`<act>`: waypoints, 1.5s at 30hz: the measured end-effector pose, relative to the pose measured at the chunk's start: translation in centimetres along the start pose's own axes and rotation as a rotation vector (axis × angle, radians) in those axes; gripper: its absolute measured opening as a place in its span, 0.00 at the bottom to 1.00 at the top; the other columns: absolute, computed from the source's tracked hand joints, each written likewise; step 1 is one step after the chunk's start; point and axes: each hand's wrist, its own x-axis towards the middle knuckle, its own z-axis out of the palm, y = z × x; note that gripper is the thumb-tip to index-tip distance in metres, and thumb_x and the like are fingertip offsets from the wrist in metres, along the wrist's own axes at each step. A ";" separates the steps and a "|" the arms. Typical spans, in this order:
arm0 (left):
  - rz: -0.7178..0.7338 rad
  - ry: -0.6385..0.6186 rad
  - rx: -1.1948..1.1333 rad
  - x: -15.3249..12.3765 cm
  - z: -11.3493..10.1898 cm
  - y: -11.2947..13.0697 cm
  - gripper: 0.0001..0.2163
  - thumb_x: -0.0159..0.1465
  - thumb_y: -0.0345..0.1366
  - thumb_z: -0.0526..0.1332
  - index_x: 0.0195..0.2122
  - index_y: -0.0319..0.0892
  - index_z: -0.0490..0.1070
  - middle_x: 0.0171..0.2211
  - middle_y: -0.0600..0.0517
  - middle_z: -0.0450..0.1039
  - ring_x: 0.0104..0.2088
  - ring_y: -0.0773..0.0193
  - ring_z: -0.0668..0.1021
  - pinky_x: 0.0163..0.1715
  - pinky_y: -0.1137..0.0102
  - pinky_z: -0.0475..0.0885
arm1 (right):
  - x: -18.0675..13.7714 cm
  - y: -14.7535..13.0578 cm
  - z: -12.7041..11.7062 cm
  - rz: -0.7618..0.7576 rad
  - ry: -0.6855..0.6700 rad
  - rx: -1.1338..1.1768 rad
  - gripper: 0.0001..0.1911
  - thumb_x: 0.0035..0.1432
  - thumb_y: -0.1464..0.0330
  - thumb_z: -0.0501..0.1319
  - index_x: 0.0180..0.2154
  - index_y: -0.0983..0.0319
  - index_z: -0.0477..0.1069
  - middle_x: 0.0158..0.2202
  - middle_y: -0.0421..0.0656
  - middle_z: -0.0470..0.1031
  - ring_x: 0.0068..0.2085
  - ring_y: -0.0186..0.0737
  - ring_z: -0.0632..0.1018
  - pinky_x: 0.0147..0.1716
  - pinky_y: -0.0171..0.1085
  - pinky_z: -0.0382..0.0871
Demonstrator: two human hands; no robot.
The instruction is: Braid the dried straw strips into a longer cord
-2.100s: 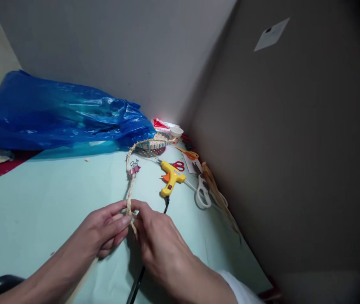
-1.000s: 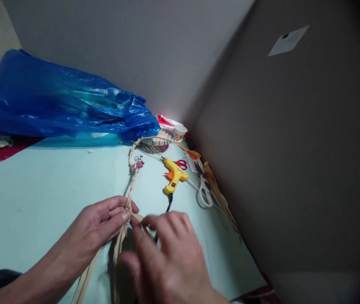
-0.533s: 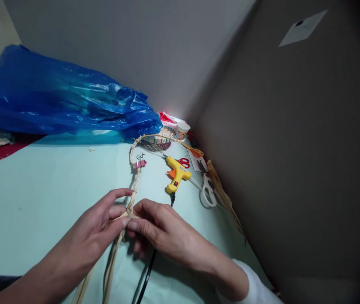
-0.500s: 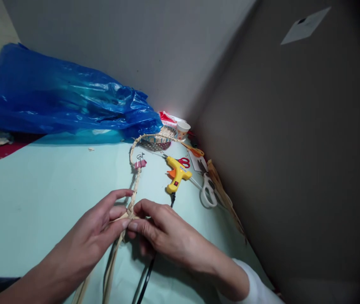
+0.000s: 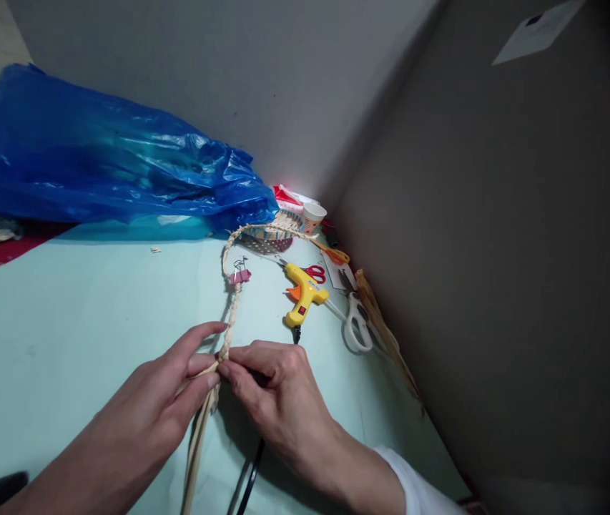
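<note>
A pale braid of flat straw-like strands [image 5: 232, 315] runs from the basket area toward me, with a pink binder clip [image 5: 240, 276] gripping it partway. My left hand [image 5: 179, 383] pinches a strand at the braid's lower end between thumb and fingers, its index finger resting alongside the braid. From the other side, my right hand [image 5: 275, 386] pinches the braid at the same spot with thumb and index finger. Loose strands [image 5: 194, 450] hang from there toward the near edge. The fingertips partly hide the crossing of the strands.
Right of the braid lie a yellow glue gun [image 5: 305, 293] with a black cord, red-handled scissors [image 5: 316, 274] and white-handled scissors [image 5: 358, 325]. Behind are a woven basket [image 5: 269, 243], a paper cup [image 5: 313, 217] and a large blue plastic bag [image 5: 122, 157]. A grey wall [image 5: 487, 250] borders the right.
My right hand has turned, its thumb and index finger now pinching closer against the braid. The strands below have shifted, and the view has moved slightly.
</note>
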 end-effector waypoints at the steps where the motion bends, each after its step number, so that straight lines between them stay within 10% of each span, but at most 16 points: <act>1: 0.007 0.004 -0.006 0.1 -0.1 0.4 0.30 0.65 0.61 0.54 0.62 0.48 0.65 0.46 0.44 0.86 0.47 0.46 0.85 0.47 0.60 0.79 | -0.1 0.1 0.1 -0.020 0.020 -0.017 0.16 0.69 0.73 0.61 0.26 0.62 0.67 0.24 0.35 0.65 0.27 0.30 0.66 0.29 0.30 0.57; 8: 0.050 0.025 0.142 0.4 -0.6 1.0 0.21 0.66 0.62 0.54 0.32 0.49 0.70 0.28 0.54 0.77 0.32 0.57 0.78 0.35 0.67 0.72 | -0.7 0.9 0.3 -0.151 0.151 -0.219 0.14 0.72 0.70 0.59 0.33 0.63 0.77 0.27 0.40 0.73 0.28 0.33 0.70 0.32 0.32 0.61; 16: -0.140 -0.011 -0.441 -1.0 1.2 -0.8 0.24 0.57 0.66 0.67 0.32 0.48 0.78 0.23 0.56 0.69 0.25 0.63 0.71 0.22 0.74 0.69 | -0.5 0.4 0.6 -0.096 0.150 -0.052 0.17 0.71 0.71 0.59 0.27 0.62 0.71 0.24 0.36 0.67 0.27 0.31 0.67 0.30 0.32 0.59; 23: -0.194 -0.012 -0.193 -1.3 2.4 0.5 0.26 0.62 0.64 0.56 0.25 0.46 0.75 0.10 0.56 0.67 0.12 0.67 0.67 0.15 0.75 0.64 | -0.1 0.0 0.6 0.150 0.080 0.302 0.18 0.69 0.66 0.61 0.25 0.62 0.69 0.22 0.35 0.61 0.27 0.32 0.61 0.29 0.34 0.56; 32: 0.374 0.204 0.288 -0.8 1.5 0.9 0.18 0.70 0.41 0.52 0.27 0.48 0.78 0.22 0.53 0.83 0.20 0.61 0.83 0.24 0.70 0.72 | 0.1 0.2 0.8 0.147 0.092 0.487 0.13 0.65 0.64 0.66 0.29 0.62 0.79 0.27 0.38 0.74 0.33 0.35 0.72 0.35 0.32 0.68; 38: 0.495 0.196 0.656 -0.8 1.9 0.9 0.20 0.70 0.37 0.50 0.26 0.47 0.79 0.21 0.48 0.84 0.20 0.51 0.84 0.23 0.62 0.66 | -0.1 0.5 1.3 0.109 0.120 0.298 0.14 0.63 0.68 0.64 0.25 0.63 0.77 0.25 0.37 0.70 0.29 0.34 0.67 0.32 0.33 0.64; 45: 0.496 0.253 0.346 -0.9 0.6 0.9 0.15 0.70 0.45 0.60 0.28 0.48 0.77 0.25 0.54 0.77 0.27 0.61 0.79 0.31 0.68 0.69 | -0.3 -0.5 0.2 0.140 0.067 0.384 0.15 0.65 0.64 0.62 0.28 0.64 0.77 0.24 0.38 0.69 0.27 0.32 0.64 0.27 0.31 0.59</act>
